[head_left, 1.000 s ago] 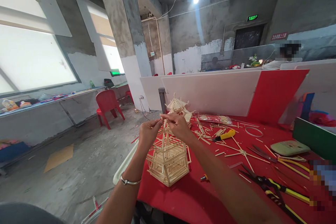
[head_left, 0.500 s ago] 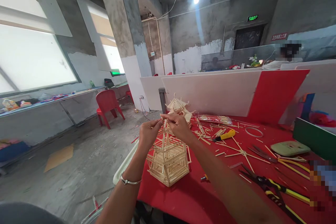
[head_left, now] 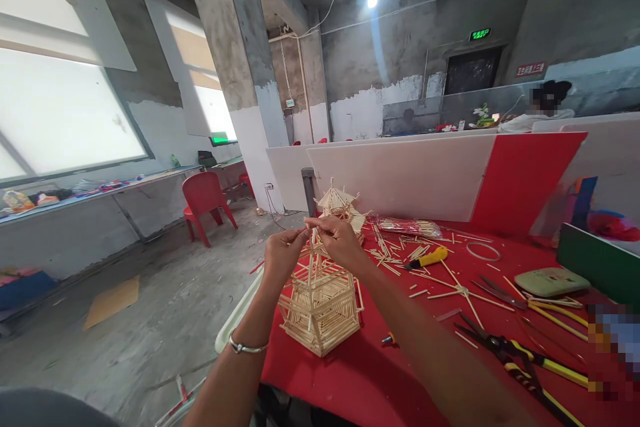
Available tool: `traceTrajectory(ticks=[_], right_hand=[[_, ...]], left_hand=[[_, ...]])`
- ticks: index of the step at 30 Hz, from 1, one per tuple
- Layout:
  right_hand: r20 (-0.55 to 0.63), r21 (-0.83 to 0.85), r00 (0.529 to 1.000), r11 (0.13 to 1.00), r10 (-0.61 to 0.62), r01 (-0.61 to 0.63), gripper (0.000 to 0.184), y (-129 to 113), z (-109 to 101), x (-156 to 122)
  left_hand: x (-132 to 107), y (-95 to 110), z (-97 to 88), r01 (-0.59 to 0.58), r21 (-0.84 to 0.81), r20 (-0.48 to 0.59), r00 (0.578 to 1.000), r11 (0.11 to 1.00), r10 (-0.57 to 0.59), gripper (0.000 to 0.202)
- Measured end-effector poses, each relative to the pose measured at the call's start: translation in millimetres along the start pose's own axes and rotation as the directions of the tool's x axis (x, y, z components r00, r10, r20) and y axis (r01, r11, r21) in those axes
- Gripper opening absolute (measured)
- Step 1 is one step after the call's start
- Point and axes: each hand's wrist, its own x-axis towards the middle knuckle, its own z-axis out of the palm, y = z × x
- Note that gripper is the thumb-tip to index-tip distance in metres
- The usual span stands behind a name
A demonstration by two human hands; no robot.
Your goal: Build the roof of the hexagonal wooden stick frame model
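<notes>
A many-sided model built of thin wooden sticks (head_left: 323, 323) stands on the red table near its left front corner, its sticks rising to a peak. Both of my hands meet at that peak. My left hand (head_left: 284, 253) is closed, thumb and finger pinching the top from the left. From the right, my right hand (head_left: 340, 240) pinches at the same spot, fingers closed. A pale stick end (head_left: 307, 220) pokes out between the fingertips; the exact grip is partly hidden. Behind the hands stands a second stick model with a pointed roof (head_left: 336, 200).
Loose sticks (head_left: 385, 250), a yellow utility knife (head_left: 427, 258), a star of joined sticks (head_left: 463, 291), a clear ring (head_left: 483, 251), pliers (head_left: 495, 343) and a green case (head_left: 553, 281) lie right. White panels (head_left: 400, 180) border the back. A person (head_left: 543, 110) sits beyond them.
Both hands stay at the model's peak with almost no movement. The view has shifted very slightly.
</notes>
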Motion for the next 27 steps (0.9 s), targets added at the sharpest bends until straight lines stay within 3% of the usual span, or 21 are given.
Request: traceTrajectory(ticks=[27], right_hand=[[0.004,0.002,1.0,1.0,0.001,-0.001,0.051,-1.7,-0.9,-0.9]], left_hand=[[-0.2,-1.6,0.1,-0.034,-0.015,0.012,0.999,0.999,0.034,0.025]])
